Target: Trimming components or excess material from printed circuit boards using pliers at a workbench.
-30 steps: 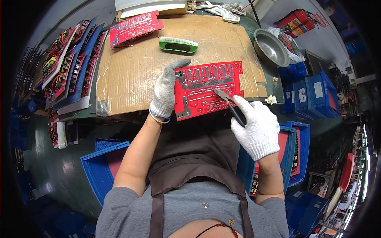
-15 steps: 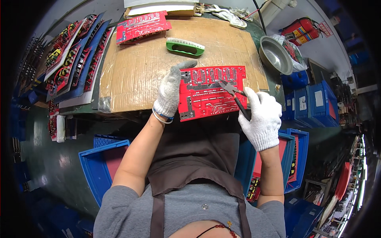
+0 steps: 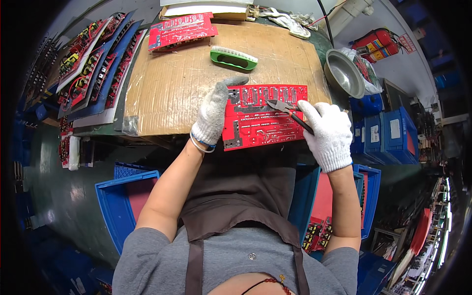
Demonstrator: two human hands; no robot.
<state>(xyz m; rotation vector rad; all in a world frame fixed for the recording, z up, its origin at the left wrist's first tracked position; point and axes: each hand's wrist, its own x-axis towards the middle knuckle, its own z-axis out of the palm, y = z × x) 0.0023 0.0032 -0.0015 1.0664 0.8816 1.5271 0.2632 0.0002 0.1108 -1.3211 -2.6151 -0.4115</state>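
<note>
A red circuit board [image 3: 265, 129] is held tilted over the near edge of the worktable, its soldered side facing up. My left hand [image 3: 212, 112], in a greyish-white glove, grips the board by its left edge, thumb at the far corner. In my white-gloved right hand [image 3: 328, 133] is a pair of diagonal cutters [image 3: 294, 115] with dark handles. The cutter jaws lie over the upper middle of the board, near a row of solder pads; whether they touch it I cannot tell.
Cardboard [image 3: 172, 93] covers the table. On it lie a green brush [image 3: 234, 59] with white bristles and another red board [image 3: 182, 31]. Stacked boards [image 3: 93, 73] lean at the left; a metal bowl [image 3: 344, 73] sits right. Blue bins [image 3: 110, 187] flank me below.
My right hand has shifted slightly right, and the cutters have turned so their jaws point more to the left. My left hand still holds the board.
</note>
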